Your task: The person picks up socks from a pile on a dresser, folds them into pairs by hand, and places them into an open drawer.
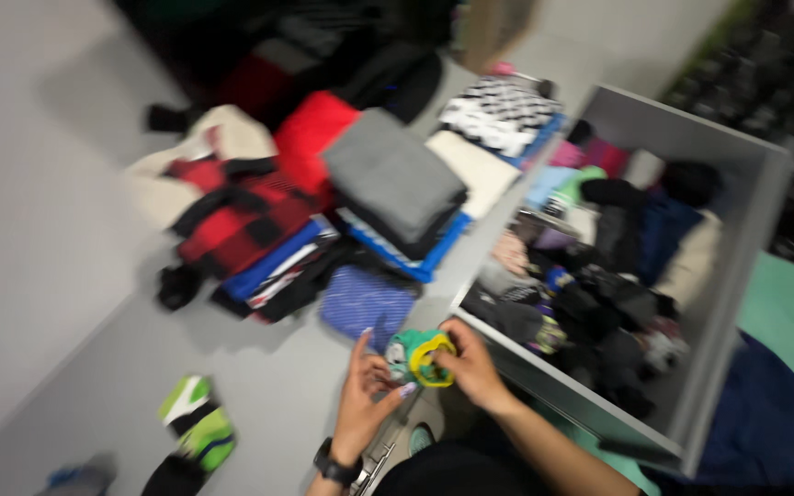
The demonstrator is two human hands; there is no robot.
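Observation:
Both hands meet low in the middle of the head view on a small green and yellow rolled sock bundle (420,356). My left hand (365,390), with a dark watch on its wrist, cups the bundle from the left. My right hand (472,366) pinches its yellow edge from the right. The picture is blurred by motion. Just right of the hands is a grey drawer (754,225) packed with dark socks and small clothes.
Folded clothes lie on the grey floor beyond the hands: a grey stack (395,179), a red folded piece (316,138), a red and black plaid garment (236,216), a blue patterned piece (365,303). A green and white sock pair (197,424) lies at lower left.

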